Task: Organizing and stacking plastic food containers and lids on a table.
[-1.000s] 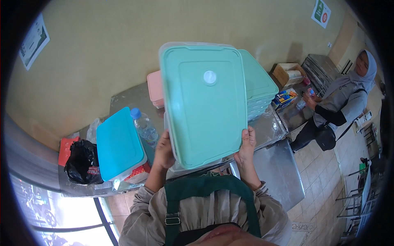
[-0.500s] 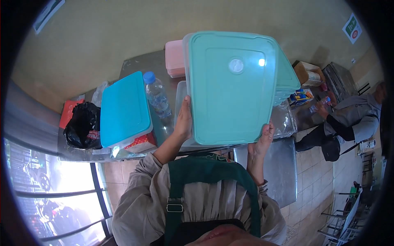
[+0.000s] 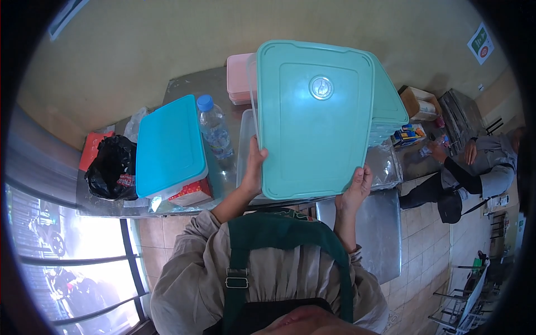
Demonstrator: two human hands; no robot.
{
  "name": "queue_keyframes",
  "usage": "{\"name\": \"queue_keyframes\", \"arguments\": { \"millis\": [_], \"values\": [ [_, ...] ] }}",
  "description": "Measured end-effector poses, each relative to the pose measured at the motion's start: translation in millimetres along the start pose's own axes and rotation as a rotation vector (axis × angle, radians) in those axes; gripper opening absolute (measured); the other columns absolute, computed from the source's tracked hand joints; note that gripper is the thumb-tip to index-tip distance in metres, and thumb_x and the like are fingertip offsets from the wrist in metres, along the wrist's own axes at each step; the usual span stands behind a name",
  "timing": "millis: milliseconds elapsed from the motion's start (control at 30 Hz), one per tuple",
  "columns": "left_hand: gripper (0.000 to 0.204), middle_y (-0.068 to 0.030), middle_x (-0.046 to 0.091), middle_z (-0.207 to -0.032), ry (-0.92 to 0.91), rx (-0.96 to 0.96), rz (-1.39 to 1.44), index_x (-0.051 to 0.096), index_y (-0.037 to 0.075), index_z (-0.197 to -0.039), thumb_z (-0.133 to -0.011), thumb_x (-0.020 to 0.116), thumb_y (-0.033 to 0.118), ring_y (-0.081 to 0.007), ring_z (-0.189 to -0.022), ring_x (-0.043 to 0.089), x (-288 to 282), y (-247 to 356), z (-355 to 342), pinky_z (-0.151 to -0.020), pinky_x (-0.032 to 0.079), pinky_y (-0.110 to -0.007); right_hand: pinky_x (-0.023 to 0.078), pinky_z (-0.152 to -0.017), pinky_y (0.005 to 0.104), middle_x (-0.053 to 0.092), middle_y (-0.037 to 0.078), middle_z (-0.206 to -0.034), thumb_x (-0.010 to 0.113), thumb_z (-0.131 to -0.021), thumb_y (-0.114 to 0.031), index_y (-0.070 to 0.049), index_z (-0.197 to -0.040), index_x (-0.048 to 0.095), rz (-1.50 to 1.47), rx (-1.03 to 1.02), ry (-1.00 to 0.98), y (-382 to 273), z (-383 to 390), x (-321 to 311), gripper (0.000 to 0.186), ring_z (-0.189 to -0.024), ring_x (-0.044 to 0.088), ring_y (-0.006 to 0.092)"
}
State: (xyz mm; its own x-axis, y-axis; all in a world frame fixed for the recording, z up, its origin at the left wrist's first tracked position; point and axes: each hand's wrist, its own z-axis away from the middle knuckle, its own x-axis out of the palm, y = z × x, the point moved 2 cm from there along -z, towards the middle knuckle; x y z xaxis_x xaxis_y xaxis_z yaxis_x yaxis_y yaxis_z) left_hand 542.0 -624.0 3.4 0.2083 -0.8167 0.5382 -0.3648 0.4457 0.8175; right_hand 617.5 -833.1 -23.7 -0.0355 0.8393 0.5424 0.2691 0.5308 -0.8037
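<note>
Between both hands, above the table, I hold up a clear plastic food container with a mint-green lid (image 3: 315, 142), its lid facing me. My left hand (image 3: 254, 167) grips the left edge, thumb over the lid's rim and the other fingers mostly hidden. At the lower right corner, my right hand (image 3: 354, 188) holds the edge with its thumb in front. A strip of the clear body shows along the left side. Behind it, a stack of green-lidded containers (image 3: 386, 106) stands to the right, and a whitish translucent container (image 3: 244, 125) is partly hidden on the left.
On the metal table stand a blue-lidded container (image 3: 170, 148) on a red patterned box (image 3: 191, 192), a water bottle (image 3: 215, 131), pink containers (image 3: 239, 78) and a black plastic bag (image 3: 109, 170). Another person (image 3: 483, 162) is at the right, near a cardboard box (image 3: 420, 103).
The green-lidded container has tilted slightly, and the glare on its lid has shifted. My left thumb now lies over the rim. The other person's second hand has come into view.
</note>
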Motion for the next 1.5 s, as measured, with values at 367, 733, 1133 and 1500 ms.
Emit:
{"name": "queue_keyframes", "arguments": {
  "millis": [367,733,1133,1500],
  "values": [
    [0.064,-0.0085,0.038,-0.108,-0.005,-0.095,-0.058,0.025,0.006,-0.117,-0.066,0.062,0.020,-0.0186,-0.102,0.037,-24.5,2.5,5.6,-0.088,0.030,-0.032,0.039,-0.073,0.0233,0.049,0.003,-0.089,0.046,-0.086,-0.033,-0.005,-0.095,0.044,0.374,-0.120,-0.006,12.7,7.0,-15.0,0.030,-0.082,0.047,0.0095],
    [0.062,-0.0080,0.042,-0.106,0.048,-0.075,-0.089,0.027,0.008,-0.119,-0.067,0.060,0.019,-0.0173,-0.096,0.042,-28.3,12.2,16.6,-0.083,0.035,-0.030,0.033,-0.083,0.0282,0.047,0.014,-0.097,0.038,-0.089,-0.024,0.002,-0.090,0.044,0.741,-0.165,-0.282,-31.1,12.4,14.5,0.027,-0.091,0.044,0.0180],
    [0.054,-0.0074,0.044,-0.110,0.126,-0.053,0.001,0.027,0.005,-0.123,-0.088,0.021,0.045,-0.0172,-0.097,0.046,-67.5,-27.0,9.4,-0.082,0.039,-0.030,0.033,-0.084,0.0259,0.046,0.006,-0.104,0.044,-0.087,-0.023,0.000,-0.091,0.047,0.069,0.035,-0.191,-8.3,4.4,7.5,0.024,-0.094,0.044,0.0121],
    [0.056,-0.0069,0.051,-0.105,0.086,0.058,0.026,0.042,0.003,-0.115,-0.085,0.028,0.049,-0.0185,-0.094,0.050,-65.2,-16.3,18.1,-0.081,0.040,-0.031,0.032,-0.083,0.0269,0.043,0.010,-0.100,0.042,-0.087,-0.013,0.001,-0.084,0.044,0.550,-0.346,-0.154,-13.6,11.9,14.9,0.015,-0.091,0.042,0.0176]
  ]
}}
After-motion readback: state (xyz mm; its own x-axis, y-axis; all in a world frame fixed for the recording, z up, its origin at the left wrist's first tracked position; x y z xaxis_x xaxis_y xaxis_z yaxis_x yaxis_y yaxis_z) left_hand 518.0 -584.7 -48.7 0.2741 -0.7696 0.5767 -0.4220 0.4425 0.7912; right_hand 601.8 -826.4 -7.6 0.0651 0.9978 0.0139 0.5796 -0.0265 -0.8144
